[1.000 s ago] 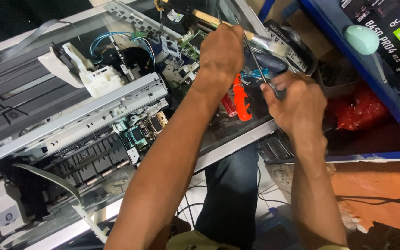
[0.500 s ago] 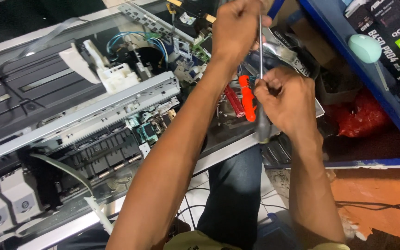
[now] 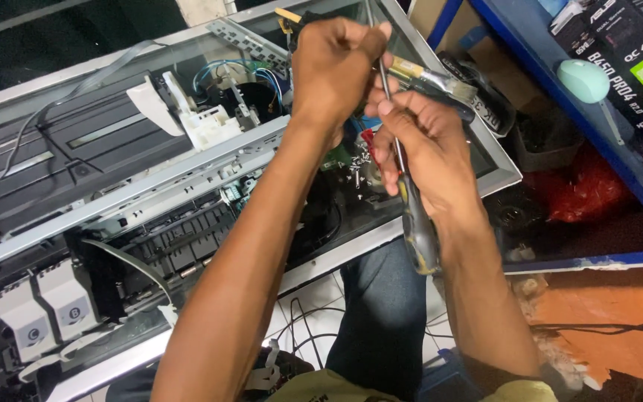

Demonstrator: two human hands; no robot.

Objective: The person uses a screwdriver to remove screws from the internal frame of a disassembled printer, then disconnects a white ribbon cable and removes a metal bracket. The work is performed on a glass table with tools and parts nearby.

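The opened printer [image 3: 150, 186] is the largest thing here and lies across the person's knees, its cover off, so the grey metal rail [image 3: 113, 201], the black rollers and the thin blue wires [image 3: 251, 74] are all bare. I judge the body heavy and stiff, but the inside parts are fragile, so it is better held by the outer frame [image 3: 485, 149] than by any wire or flat cable. The left hand [image 3: 333, 63] rests closed over the top right part of the printer, and what it presses I cannot tell. The right hand [image 3: 426, 149] has its grip clamped on a long screwdriver [image 3: 414, 216], fingers around the thin steel shaft, the dark handle hanging down toward the lap. The shaft looks smooth and slippery; the thick handle gives the safer hold. Some small loose screws [image 3: 359, 167] lie just beside the right hand, light and easy to lose
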